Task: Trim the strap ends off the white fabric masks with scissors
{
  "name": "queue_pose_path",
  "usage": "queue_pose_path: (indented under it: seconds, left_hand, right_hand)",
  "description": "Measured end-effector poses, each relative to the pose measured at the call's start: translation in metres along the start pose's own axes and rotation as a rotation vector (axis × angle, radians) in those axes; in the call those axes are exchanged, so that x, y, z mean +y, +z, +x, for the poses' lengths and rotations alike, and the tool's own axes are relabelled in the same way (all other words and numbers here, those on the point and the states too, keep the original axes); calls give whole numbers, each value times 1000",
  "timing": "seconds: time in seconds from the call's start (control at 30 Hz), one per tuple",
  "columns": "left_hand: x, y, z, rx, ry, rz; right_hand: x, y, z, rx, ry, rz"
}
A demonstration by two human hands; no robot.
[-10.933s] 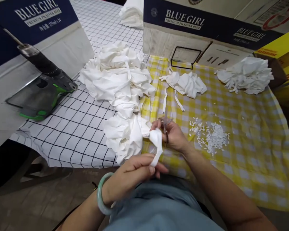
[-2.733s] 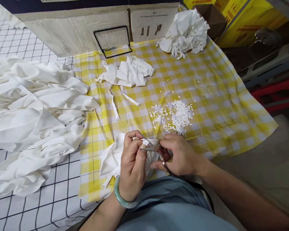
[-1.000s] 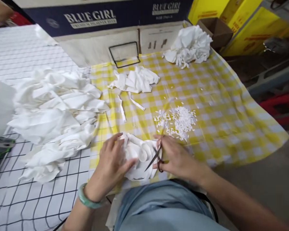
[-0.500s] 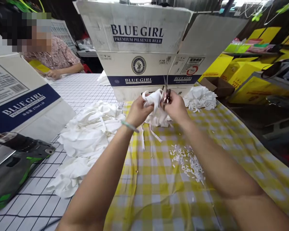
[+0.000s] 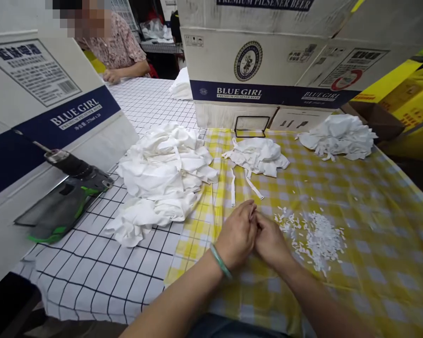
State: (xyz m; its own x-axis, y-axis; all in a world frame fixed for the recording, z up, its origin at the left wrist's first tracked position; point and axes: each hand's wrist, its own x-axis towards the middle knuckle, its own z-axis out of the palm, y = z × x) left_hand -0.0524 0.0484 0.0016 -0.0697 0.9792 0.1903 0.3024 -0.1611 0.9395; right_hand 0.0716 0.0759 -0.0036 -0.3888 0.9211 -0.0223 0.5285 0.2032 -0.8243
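My left hand (image 5: 237,234), with a green bangle on its wrist, and my right hand (image 5: 272,241) rest side by side on the yellow checked cloth (image 5: 366,244), touching each other. Both have their fingers curled under; whatever is in them is hidden, and no scissors show. Just right of my right hand lies a heap of small white snippets (image 5: 317,237). Beyond the hands sits a small pile of white cloth pieces with straps (image 5: 259,156). A large heap of white cloth (image 5: 164,173) lies to the left.
A green and black power drill (image 5: 65,199) lies on the black-grid cloth at left. Blue Girl cartons (image 5: 264,70) wall the back and the left side. Another white pile (image 5: 338,136) sits at the back right. A person in a patterned top (image 5: 118,44) sits at the far end.
Half a second ago both hands were raised at the carton with a white piece and scissors. Now they are down on the yellow cloth, closed together, and the white piece is out of them.
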Motion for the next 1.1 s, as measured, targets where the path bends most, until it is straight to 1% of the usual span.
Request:
queue_pose_path:
  seconds: [0.03,0.07,0.1,0.17,0.2,0.23,0.27,0.33,0.37,0.4,0.43,0.5,0.53,0.57,0.63,0.67,0.73,0.8,0.9,0.93,1.0,1.03,1.1]
  left_hand:
    - [1,-9,3,-8,11,-13]
    - [1,-19,7,27,2,-39]
    - [1,-29,9,103,-25,-72]
    - [-1,-42,12,328,-110,-139]
    - [-3,-46,12,436,-153,-164]
    - [-6,-47,11,511,-186,-180]
    - [-8,-47,8,549,-210,-190]
    - [-14,-46,1,561,-251,-210]
    - [-16,-47,-4,555,-269,-223]
    - [-17,-48,-10,543,-283,-237]
    - [-17,-51,-15,531,-294,-251]
    - [-15,-59,-27,522,-312,-278]
    - [-13,-62,-32,535,-302,-268]
    - [-12,-65,-36,559,-272,-227]
    - [-11,-66,-41,589,-159,-45]
    - [-11,-65,-43,572,-90,68]
    - [-13,-61,-44,490,13,233]
    - [-15,-57,-45,396,66,276]
    - [-11,-60,-54,318,123,290]
    - [-8,-64,-58,297,117,307]
    - [0,-79,-68,232,58,355]
    - [5,-88,-73,173,24,379]
    - [13,-106,-82,-4,-10,404]
  right_hand:
    - [0,1,9,38,-47,-7]
    - [-1,2,23,75,-84,-3]
    - [-3,6,40,103,-109,9]
    - [-13,20,82,149,-136,60]
    - [-21,31,104,142,-164,79]
    - [-31,43,126,135,-192,99]
    - [-42,55,145,127,-217,118]
    - [-64,74,172,102,-250,155]
    - [-72,78,177,92,-257,176]
    - [-78,79,177,85,-260,197]
    - [-82,76,170,82,-261,212]
    - [-80,62,140,53,-257,289]
    - [-77,53,119,23,-248,343]
    - [-73,44,95,-45,-221,476]
    - [-65,25,46,-172,-102,698]
    - [-61,17,23,-199,-40,782]
    - [-52,4,-17,-209,72,878]
    - [-41,-6,-47,-204,157,908]
    - [-20,-14,-80,-205,276,861]
    - [-12,-15,-87,-180,312,825]
    - [4,-15,-97,-109,368,734]
    - [10,-15,-99,-72,384,694]
    - [19,-15,-98,-17,396,647]
